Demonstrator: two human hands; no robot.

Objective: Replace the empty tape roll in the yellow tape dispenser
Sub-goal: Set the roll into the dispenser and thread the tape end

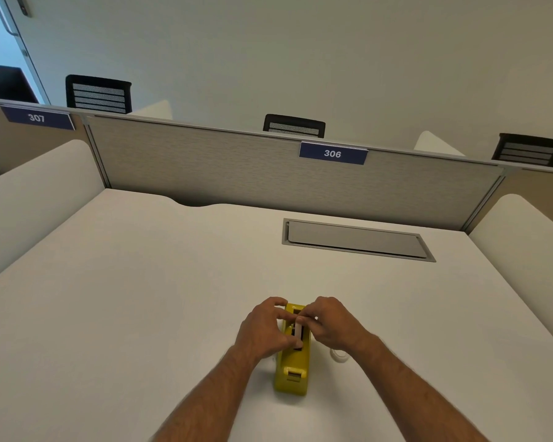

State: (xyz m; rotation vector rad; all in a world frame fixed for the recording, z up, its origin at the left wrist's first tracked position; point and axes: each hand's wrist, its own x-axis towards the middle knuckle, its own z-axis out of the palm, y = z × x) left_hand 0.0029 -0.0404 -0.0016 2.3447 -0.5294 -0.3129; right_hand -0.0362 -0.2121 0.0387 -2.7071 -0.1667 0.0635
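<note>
The roll (298,334) is being handled in the slot of the dispenser (292,362), judged either lifted out or seated; which cannot be told. It is pinched by the right hand (329,323), while the dispenser is gripped by the left hand (264,330). Next, a straight, steady pull or press is called for. The dispenser is yellow, narrow, standing on the tabletop (141,282), near the front edge.

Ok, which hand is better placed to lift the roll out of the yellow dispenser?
The right hand, probably. Its fingers already pinch the top of the pale roll in the yellow dispenser. The left hand grips the dispenser's side, so it seems better kept steadying the body.
</note>
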